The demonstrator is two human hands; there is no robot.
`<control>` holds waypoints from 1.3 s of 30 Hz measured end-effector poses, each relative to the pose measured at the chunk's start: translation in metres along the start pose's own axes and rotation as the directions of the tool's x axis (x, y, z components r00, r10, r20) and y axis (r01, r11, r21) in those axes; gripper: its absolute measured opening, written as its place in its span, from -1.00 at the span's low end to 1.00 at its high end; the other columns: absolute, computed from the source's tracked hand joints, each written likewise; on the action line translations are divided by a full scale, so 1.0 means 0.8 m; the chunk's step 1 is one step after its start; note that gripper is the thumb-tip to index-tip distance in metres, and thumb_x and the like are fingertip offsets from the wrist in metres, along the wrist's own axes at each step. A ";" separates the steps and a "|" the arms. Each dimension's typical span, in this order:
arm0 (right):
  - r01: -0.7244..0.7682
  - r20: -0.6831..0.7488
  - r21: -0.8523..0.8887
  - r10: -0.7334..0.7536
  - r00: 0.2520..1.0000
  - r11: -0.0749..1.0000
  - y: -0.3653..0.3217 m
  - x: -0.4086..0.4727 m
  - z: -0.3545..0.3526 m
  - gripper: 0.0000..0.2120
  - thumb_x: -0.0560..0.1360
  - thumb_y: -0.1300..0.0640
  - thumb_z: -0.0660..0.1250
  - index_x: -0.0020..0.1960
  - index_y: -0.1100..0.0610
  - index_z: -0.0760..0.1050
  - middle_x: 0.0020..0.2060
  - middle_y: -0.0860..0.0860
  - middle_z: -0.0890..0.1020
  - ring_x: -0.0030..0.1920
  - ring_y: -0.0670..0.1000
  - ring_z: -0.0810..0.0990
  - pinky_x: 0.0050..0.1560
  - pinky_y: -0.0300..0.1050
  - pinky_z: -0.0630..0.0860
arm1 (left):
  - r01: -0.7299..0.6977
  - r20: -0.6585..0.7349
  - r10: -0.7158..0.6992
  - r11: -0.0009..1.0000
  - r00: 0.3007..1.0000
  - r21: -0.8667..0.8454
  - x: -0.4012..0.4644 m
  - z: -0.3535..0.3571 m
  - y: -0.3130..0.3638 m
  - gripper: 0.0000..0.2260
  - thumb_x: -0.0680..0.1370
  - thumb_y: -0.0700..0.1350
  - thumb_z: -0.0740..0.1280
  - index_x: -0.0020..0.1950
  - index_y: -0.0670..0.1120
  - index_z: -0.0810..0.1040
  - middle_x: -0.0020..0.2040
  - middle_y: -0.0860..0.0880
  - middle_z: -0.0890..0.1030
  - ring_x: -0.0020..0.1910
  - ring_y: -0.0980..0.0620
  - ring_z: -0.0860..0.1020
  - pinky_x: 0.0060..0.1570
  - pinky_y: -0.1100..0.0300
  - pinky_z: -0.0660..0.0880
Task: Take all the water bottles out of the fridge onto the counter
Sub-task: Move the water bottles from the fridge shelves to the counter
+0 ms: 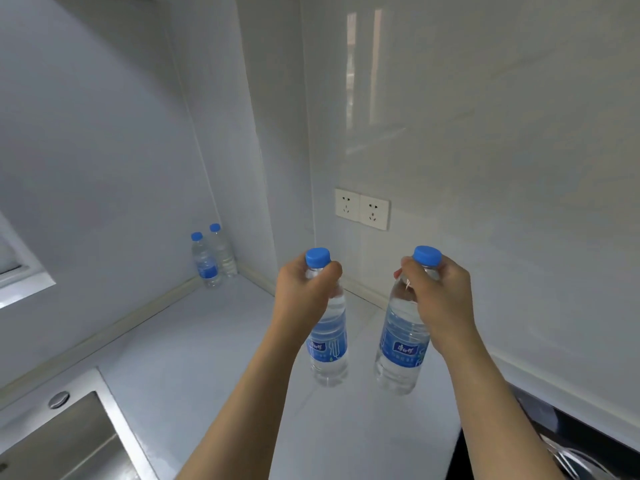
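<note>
Water bottles, four in view, are all at the pale tabletop [207, 341]. Largest in view are the two near ones: the right bottle [403, 344] and the left bottle [329, 341], each clear with a blue cap and a blue label bearing white characters too blurred to read. Both are upright with their bases at or just above the tabletop; contact cannot be told. The right hand [440, 296] has its fingers curled round the right bottle's neck just under the cap, and the left hand [306, 289] grips the left bottle's neck the same way. Two far bottles [209, 259], also blue-capped, stand side by side in the back corner against the wall. A steel sink [65, 441] lies at lower left, and a double wall socket [362, 209] sits behind the hands.
</note>
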State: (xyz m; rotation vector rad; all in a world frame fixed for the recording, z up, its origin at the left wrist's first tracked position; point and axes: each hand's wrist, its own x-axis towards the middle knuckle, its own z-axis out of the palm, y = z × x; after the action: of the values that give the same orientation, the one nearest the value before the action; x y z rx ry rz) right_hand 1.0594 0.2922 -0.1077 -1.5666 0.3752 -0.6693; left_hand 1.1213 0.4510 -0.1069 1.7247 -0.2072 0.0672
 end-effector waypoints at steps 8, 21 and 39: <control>-0.027 0.050 -0.052 0.030 0.998 0.998 0.017 0.032 0.157 -0.86 0.48 0.13 0.35 -0.14 0.22 0.57 -0.31 0.04 0.65 -0.39 -0.15 0.59 -0.15 -0.08 0.54 | 0.014 -0.046 -0.014 1.000 0.999 0.002 0.100 -0.117 -0.050 -0.83 0.47 -0.15 0.34 -0.10 -0.27 0.53 -0.33 -0.06 0.50 -0.32 0.08 0.45 -0.20 0.15 0.43; -0.075 0.206 -0.082 0.091 0.974 0.994 0.078 0.054 0.370 -0.84 0.41 0.08 0.50 -0.16 0.16 0.59 -0.30 -0.04 0.60 -0.24 -0.05 0.55 -0.07 -0.02 0.54 | 0.244 -0.108 -0.244 0.970 0.964 -0.008 0.204 -0.284 -0.152 -0.80 0.48 -0.11 0.33 -0.12 -0.26 0.45 -0.33 -0.04 0.39 -0.30 0.01 0.37 -0.22 0.10 0.38; -0.151 0.331 -0.214 0.218 0.918 0.965 0.181 0.101 0.633 -0.85 0.42 0.06 0.49 -0.16 0.08 0.55 -0.26 -0.08 0.61 -0.21 -0.06 0.55 -0.13 -0.16 0.48 | 0.358 -0.267 -0.362 0.932 0.893 -0.063 0.283 -0.443 -0.278 -0.95 0.52 -0.16 0.33 -0.04 -0.11 0.55 -0.27 0.01 0.48 -0.27 0.03 0.40 -0.24 0.16 0.36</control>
State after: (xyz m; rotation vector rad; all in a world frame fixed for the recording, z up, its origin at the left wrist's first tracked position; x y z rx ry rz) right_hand 1.4558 0.6250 -0.2345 -1.7627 0.3167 -0.2009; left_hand 1.4084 0.8103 -0.2284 1.6951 0.3192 0.0306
